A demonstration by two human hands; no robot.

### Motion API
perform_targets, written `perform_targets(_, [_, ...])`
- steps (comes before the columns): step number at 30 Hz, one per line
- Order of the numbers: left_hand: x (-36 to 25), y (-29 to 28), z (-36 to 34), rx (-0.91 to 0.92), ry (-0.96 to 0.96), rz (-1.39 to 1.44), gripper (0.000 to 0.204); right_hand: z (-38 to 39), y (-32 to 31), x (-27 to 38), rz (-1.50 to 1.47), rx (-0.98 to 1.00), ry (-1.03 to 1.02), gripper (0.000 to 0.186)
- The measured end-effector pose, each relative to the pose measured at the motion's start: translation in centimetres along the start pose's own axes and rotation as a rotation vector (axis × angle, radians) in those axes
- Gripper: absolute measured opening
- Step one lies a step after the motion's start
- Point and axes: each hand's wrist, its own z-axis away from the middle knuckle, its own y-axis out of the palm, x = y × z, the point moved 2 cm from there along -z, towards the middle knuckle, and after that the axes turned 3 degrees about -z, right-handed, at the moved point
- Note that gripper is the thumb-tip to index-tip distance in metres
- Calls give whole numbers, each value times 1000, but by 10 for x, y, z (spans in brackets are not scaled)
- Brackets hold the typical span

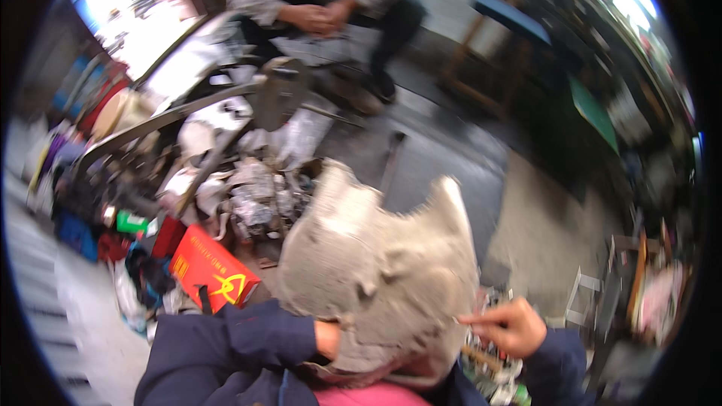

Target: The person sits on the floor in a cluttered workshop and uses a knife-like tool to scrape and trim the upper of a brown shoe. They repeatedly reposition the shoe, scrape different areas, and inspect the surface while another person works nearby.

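Observation:
Across my lap stands a large beige bag-like piece (406, 278) of thick, rough-napped material, perhaps leather or felt. Its top edge rises in two lobes with a ragged dip between them. My left hand (328, 340) goes into or behind its lower left part; only the wrist area shows and the fingers are hidden. At the piece's right edge is my right hand (515, 328), fingers folded and the forefinger stretched toward the material. A tiny pale thing shows at that fingertip, too small to name.
A red box (214, 267) lies to my left among heaped clutter. Behind it a metal stand with a rounded head (282, 90) rises. A person with clasped hands (320, 19) sits opposite. A blue-topped stool (511, 16) stands far right; small items (492, 365) lie beside my right hand.

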Motion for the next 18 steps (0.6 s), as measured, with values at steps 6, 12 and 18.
perform_targets(6, [25,-63,-17,637,31,702,49,-10,13,0,-214,-107,150,23])
perform_targets(12, [36,-108,-3,620,-115,790,47,-25,11,5,-111,-70,135,23])
perform_targets(18, [41,-100,2,603,-166,844,44,-41,17,12,-296,-60,326,26])
